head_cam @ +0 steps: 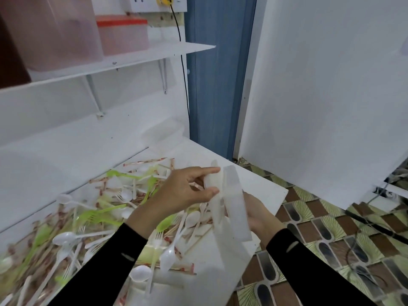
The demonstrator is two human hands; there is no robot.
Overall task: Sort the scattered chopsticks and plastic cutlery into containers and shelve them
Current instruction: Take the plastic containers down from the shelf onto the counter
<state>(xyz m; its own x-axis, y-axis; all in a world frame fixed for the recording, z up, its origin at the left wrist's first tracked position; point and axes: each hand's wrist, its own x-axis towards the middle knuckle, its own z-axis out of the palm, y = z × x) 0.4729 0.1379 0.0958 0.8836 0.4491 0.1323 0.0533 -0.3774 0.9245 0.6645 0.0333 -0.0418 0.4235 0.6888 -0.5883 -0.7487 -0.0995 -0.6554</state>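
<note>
Above the white table's right edge I hold a translucent white plastic container tilted on its side. My right hand supports it from behind and below, fingers curled round it. My left hand pinches a second translucent piece, a lid or inner container, at its left side. White spoons, white forks, green forks and paper-wrapped chopsticks lie scattered in a heap across the table to the left.
A white wall shelf up left carries a pinkish tub with an orange lid and a larger pink container. More translucent containers stand at the table's back. A black cable hangs beside the blue door frame. Patterned floor tiles lie to the right.
</note>
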